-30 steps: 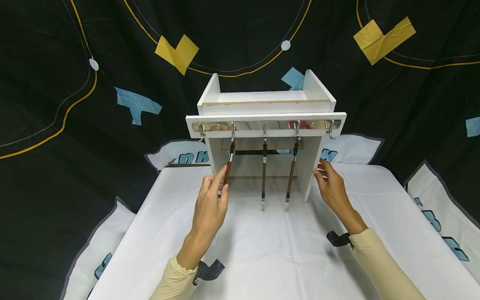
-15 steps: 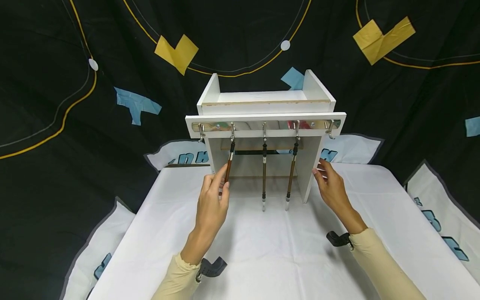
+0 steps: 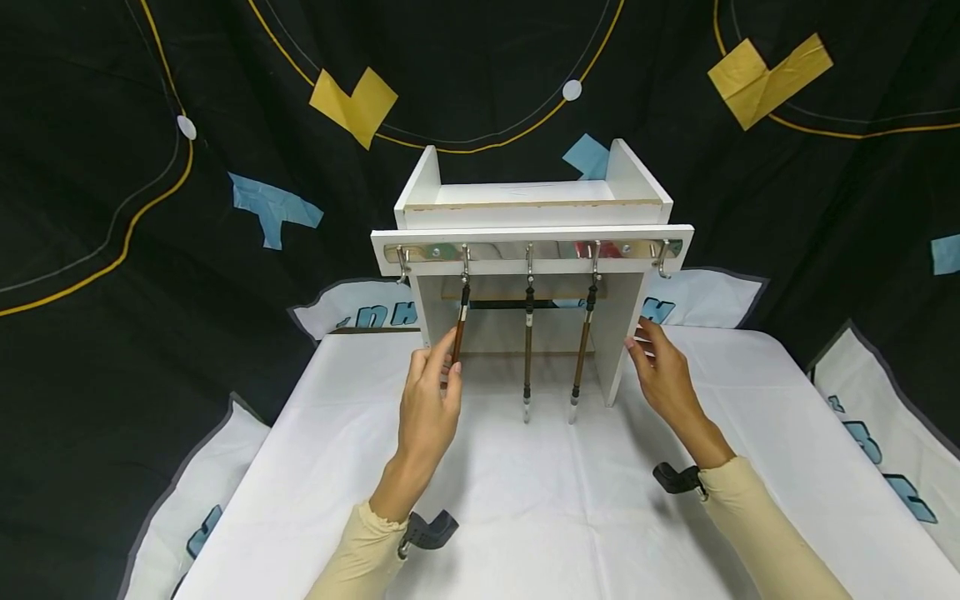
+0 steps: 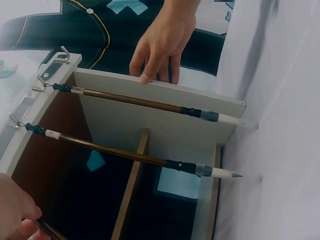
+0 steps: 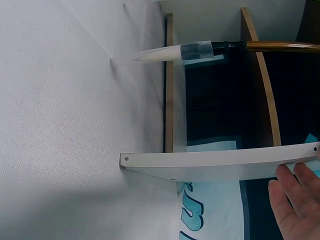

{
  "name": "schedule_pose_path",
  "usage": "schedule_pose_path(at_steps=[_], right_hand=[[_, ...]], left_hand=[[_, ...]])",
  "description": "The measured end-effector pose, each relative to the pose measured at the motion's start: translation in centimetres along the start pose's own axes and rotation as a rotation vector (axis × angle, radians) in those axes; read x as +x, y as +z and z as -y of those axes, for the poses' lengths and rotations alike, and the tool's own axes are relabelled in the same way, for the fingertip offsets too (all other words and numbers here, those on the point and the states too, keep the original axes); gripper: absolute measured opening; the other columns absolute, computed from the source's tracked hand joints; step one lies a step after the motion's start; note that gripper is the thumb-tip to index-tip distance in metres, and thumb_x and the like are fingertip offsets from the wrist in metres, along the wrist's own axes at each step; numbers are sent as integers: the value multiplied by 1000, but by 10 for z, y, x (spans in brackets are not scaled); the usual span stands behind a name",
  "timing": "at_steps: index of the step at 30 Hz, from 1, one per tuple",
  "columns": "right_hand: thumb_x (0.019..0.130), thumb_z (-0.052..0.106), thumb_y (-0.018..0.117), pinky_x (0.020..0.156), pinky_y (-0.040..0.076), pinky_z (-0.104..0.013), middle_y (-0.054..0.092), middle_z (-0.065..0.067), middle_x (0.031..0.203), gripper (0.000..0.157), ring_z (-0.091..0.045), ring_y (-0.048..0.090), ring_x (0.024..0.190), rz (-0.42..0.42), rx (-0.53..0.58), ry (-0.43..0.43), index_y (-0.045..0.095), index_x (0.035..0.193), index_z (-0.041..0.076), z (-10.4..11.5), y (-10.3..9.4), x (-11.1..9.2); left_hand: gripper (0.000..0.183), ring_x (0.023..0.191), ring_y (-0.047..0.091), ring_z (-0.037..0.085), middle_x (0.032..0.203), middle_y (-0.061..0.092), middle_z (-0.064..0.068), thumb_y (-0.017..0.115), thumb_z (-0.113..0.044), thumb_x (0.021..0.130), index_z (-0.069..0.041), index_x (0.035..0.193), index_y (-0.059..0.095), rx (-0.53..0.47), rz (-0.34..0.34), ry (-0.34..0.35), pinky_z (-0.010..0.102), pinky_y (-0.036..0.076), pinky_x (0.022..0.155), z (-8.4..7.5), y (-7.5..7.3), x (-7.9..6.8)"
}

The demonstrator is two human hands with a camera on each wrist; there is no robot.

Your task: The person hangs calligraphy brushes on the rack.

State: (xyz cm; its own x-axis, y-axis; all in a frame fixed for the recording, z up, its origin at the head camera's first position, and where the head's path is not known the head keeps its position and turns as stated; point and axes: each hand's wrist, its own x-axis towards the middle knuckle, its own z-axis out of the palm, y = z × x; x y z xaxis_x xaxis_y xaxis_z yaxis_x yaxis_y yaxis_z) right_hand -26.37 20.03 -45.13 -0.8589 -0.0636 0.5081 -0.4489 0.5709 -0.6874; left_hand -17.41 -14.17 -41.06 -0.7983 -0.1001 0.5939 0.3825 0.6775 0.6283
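Note:
Three brown-handled calligraphy brushes hang tips down from the metal hooks of a white wooden rack [image 3: 532,218]. My left hand [image 3: 427,412] pinches the handle of the left brush [image 3: 461,321], whose loop is on the second hook [image 3: 466,258]; its lower end is hidden behind my fingers. The middle brush [image 3: 528,350] and the right brush [image 3: 582,350] hang untouched, with clear caps around their white bristles in the wrist views. My right hand [image 3: 667,379] rests on the front edge and outer face of the right side panel [image 5: 220,162], fingers relaxed, gripping no brush.
The two outermost hooks, the left hook [image 3: 402,263] and the right hook [image 3: 662,258], carry nothing. The rack stands on a white cloth-covered table [image 3: 525,508]. Behind it hangs a black curtain [image 3: 480,50] with yellow cords and tape pieces.
My left hand and forearm have shifted slightly right and inward, still pinching the left brush. The right hand and the rack stay in place.

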Motion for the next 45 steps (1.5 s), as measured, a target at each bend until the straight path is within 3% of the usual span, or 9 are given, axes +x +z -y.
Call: schedule_pose_path(at_steps=[16, 24, 31, 45], right_hand=[[112, 18, 55, 99, 55, -67, 61, -33, 138, 47, -52, 64, 122, -13, -3, -12, 44, 152, -5, -3, 1, 0], [112, 17, 55, 99, 55, -67, 61, -33, 139, 47, -51, 65, 122, -16, -3, -6, 44, 152, -5, -3, 2, 1], [111, 16, 56, 98, 55, -67, 61, -33, 138, 47, -51, 65, 121, -20, 0, -6, 44, 152, -5, -3, 2, 0], [111, 17, 56, 99, 55, -66, 61, -33, 138, 47, -51, 65, 121, -17, -2, -1, 44, 152, -5, -3, 2, 1]], left_hand=[[50, 98, 64, 26, 115, 57, 17, 59, -1, 106, -13, 154, 54, -27, -44, 4, 37, 61, 82, 14, 19, 4], [49, 97, 63, 27, 114, 58, 17, 59, -1, 106, -12, 154, 54, -26, -72, 19, 43, 61, 78, 18, 27, 6], [45, 93, 62, 25, 116, 57, 18, 59, -4, 107, -9, 152, 54, -6, -74, 13, 36, 57, 74, 21, 34, 8], [43, 99, 65, 29, 117, 58, 19, 59, -6, 107, -4, 150, 53, 3, -65, 15, 42, 60, 79, 25, 40, 15]])
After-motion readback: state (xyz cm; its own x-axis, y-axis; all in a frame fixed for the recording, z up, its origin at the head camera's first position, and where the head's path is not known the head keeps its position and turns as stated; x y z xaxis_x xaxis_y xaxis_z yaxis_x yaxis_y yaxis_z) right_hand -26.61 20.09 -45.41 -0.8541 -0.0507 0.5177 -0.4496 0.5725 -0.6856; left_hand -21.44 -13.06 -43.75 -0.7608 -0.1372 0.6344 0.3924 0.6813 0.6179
